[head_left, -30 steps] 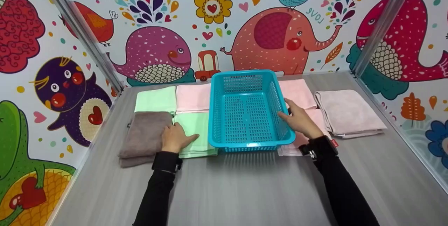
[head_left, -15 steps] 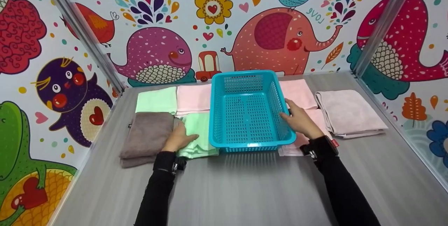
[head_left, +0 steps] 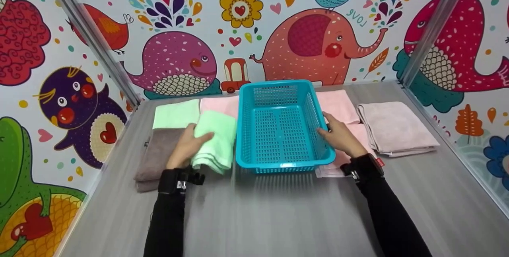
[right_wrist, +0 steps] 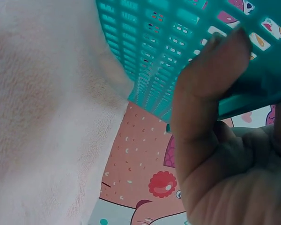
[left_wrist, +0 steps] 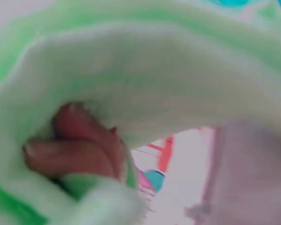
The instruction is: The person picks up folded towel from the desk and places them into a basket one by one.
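My left hand (head_left: 186, 145) grips a folded light-green towel (head_left: 216, 139) by its left side, the thumb on top; the towel is raised and tilted beside the basket. In the left wrist view two curled fingers (left_wrist: 68, 157) show under the fold of the green towel (left_wrist: 145, 70). On the right, my right hand (head_left: 338, 133) holds the right rim of a turquoise plastic basket (head_left: 286, 164), which has nothing inside. The right wrist view shows fingers (right_wrist: 196, 103) curled at the rim of the perforated basket (right_wrist: 150, 61), with a pale pink towel (right_wrist: 42, 108) alongside.
A brown folded towel (head_left: 153, 165) lies at left, a second green towel (head_left: 177, 114) behind it. Pink towels (head_left: 220, 104) (head_left: 338, 106) sit on both sides of the basket, and a larger pale pink towel (head_left: 397, 127) at far right. Patterned walls enclose the grey table (head_left: 254, 217).
My left hand has taken hold of the front green towel and lifted it off the table, its arm shifting left. The right hand and the basket have stayed in place.
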A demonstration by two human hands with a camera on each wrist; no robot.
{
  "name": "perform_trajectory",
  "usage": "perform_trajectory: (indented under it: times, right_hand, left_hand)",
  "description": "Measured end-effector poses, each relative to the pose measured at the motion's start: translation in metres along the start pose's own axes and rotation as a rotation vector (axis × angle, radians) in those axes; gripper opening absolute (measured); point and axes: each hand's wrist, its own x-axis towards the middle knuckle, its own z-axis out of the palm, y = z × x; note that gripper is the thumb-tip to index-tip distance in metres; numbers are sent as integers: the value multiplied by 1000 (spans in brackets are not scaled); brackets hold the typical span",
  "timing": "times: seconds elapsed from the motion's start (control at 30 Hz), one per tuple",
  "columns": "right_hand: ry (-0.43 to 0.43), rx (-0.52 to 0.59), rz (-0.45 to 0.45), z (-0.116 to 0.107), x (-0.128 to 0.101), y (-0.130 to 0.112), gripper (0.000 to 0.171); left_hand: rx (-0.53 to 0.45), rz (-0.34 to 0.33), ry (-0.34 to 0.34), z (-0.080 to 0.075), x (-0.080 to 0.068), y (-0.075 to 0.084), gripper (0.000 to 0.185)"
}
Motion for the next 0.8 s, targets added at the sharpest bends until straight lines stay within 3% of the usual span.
perform_trajectory:
  times: [0.17, 0.4, 0.5, 0.7, 0.8]
  right_hand:
    - [39, -69, -15, -4, -1, 0, 73]
    - [165, -80, -55, -17, -13, -28, 84]
    - [129, 41, -99, -13, -20, -54, 86]
    - [-150, 518, -197, 21, -22, -103, 81]
    - [-133, 639, -244, 36, -19, -114, 69]
  left_hand:
    - [-137, 101, 80, -2, -14, 37, 64]
    - [-310, 283, 49, 36, -29, 77, 60]
    - [-350, 336, 25, 57, -31, 89, 57]
    - [-411, 418, -75, 100, -28, 104, 63]
    - [-360, 440, -84, 115, -25, 104, 80]
